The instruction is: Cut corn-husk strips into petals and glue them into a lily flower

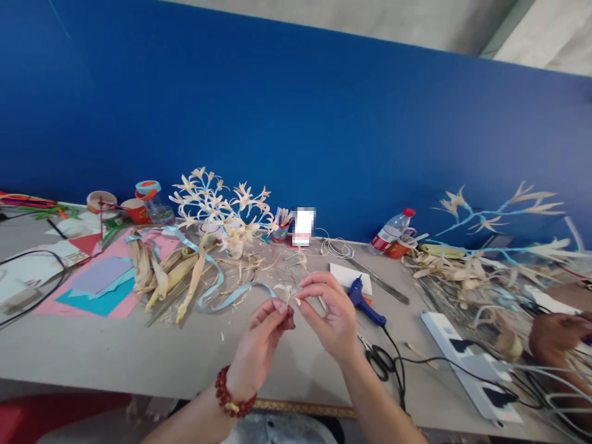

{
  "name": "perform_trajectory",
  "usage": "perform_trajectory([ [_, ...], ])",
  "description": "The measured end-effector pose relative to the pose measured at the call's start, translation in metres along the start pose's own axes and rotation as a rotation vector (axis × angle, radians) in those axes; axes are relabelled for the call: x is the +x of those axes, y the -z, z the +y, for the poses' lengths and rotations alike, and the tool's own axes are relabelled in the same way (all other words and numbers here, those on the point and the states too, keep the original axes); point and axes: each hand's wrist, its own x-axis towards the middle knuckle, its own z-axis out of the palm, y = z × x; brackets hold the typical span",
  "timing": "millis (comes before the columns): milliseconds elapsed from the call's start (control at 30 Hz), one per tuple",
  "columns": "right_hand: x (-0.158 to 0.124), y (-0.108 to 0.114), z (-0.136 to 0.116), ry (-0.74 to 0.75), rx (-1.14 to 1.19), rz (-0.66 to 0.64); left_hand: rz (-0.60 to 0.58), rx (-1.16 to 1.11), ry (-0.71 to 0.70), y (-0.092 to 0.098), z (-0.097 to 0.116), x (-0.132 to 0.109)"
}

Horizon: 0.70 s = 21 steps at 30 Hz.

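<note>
Over the middle of the table, my left hand [268,327], with a red bead bracelet at its wrist, pinches the stem of a small pale husk flower [285,291]. Close beside it on the right, my right hand [326,311] has thumb and fingers curved together at a small pale piece [297,301] near the flower. Whether that piece is separate from the flower is too small to tell. A light blue ribbon [222,303] lies left of my hands. The blue glue gun [365,303] rests to the right, with black scissors [380,362] below it.
Finished husk flowers [222,209] stand behind, left of centre. Corn husks [173,277] and coloured paper [99,290] lie left. A power strip [467,364], cables, a bottle [391,231] and blue-stemmed branches [504,209] are right. Another person's hand [559,336] is at the right edge.
</note>
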Motion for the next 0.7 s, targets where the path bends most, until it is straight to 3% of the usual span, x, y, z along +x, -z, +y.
perform_trajectory([
  [700,0.0015,-0.0062,-0.0009,0.078,-0.074,0.043,-0.003,-0.012,0.014,0.0006,0.0012,-0.0036],
])
